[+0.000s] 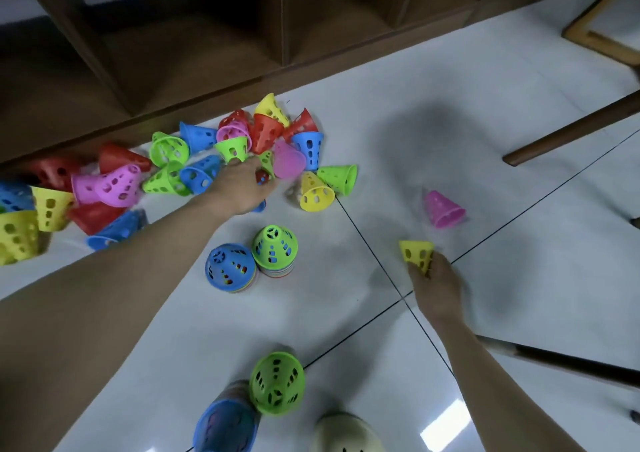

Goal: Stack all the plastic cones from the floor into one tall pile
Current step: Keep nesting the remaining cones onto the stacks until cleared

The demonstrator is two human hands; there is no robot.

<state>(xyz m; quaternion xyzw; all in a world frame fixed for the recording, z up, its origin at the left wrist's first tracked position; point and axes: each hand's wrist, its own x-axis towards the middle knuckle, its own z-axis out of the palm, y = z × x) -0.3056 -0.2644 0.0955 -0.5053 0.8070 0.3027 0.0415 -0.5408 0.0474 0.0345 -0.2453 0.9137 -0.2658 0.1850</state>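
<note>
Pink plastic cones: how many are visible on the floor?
4, possibly more buried. One pink plastic cone stands alone at right; two nested ones lie at the heap's left; one sits mid-heap; a blurred pink shape beside the left hand is probably another.

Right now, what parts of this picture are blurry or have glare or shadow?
Head view: motion blur smears the left hand, the pink cone and the cones at the left edge; a soft dark shadow lies on the floor; bright glare patches sit near the bottom right; wide-angle bending curves the shelf.
</note>
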